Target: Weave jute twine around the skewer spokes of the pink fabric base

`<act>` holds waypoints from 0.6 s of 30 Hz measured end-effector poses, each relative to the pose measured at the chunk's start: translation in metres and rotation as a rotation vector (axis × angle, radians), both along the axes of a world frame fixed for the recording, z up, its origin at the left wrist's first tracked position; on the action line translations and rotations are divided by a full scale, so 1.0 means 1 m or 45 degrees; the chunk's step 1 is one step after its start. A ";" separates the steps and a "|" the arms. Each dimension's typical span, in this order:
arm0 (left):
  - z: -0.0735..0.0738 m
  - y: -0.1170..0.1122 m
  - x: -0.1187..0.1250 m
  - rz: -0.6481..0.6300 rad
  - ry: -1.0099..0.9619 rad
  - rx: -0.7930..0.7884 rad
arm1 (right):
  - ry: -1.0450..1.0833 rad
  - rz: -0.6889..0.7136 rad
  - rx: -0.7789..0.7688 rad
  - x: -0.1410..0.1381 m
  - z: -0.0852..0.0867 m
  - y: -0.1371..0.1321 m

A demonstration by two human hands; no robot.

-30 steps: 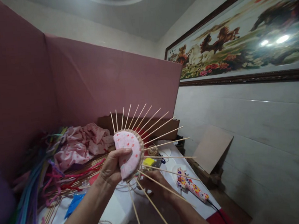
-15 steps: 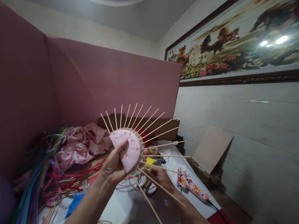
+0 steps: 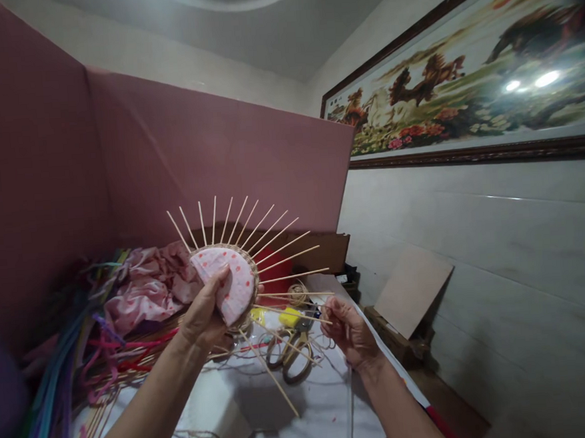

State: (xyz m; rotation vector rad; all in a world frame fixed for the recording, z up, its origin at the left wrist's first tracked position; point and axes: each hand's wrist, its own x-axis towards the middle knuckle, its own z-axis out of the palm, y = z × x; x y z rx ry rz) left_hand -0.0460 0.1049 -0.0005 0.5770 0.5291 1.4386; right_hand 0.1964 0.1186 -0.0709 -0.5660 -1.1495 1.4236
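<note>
My left hand (image 3: 203, 312) grips a half-round piece covered in pink spotted fabric (image 3: 234, 283), thumb on the front and fingers behind. Woven twine edges its curved rim, and thin wooden sticks (image 3: 275, 250) fan out from it. To the right, my right hand (image 3: 350, 332) is closed in a pinch close to the tips of the lower sticks. What lies between its fingertips is too small to make out. Below the sticks, scissors (image 3: 297, 365) with gold-coloured handles lie on the table.
A ball of twine (image 3: 298, 293), a yellow object (image 3: 289, 317) and a red round thing (image 3: 273, 272) stand behind the sticks. Crumpled pink fabric (image 3: 149, 282) and coloured strips (image 3: 65, 375) fill the left side. Loose twine (image 3: 202, 435) lies in front.
My left hand has shifted left with the fabric-covered piece. My right hand has moved from near its rim out to the right, uncovering the scissors; the flower-patterned tool is now hidden.
</note>
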 end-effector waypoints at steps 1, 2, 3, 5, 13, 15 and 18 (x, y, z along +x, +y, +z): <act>0.000 0.000 -0.001 -0.003 0.013 0.007 | -0.021 -0.013 0.027 0.001 0.002 -0.001; -0.001 0.001 -0.001 -0.002 0.021 0.018 | -0.044 -0.028 0.058 0.001 0.003 -0.002; -0.001 0.001 -0.002 0.003 0.029 0.031 | -0.069 -0.051 0.093 0.000 0.004 -0.003; -0.002 0.002 -0.005 0.024 0.043 0.053 | -0.124 -0.136 0.171 -0.001 0.005 -0.005; -0.003 0.010 -0.011 0.184 -0.051 0.029 | -0.331 -0.423 0.422 -0.003 0.001 -0.007; -0.003 0.011 -0.011 0.241 -0.113 0.011 | -0.388 -0.393 0.435 -0.005 0.000 -0.008; -0.002 0.010 -0.009 0.232 -0.163 -0.027 | -0.508 -0.256 0.347 -0.012 -0.002 -0.008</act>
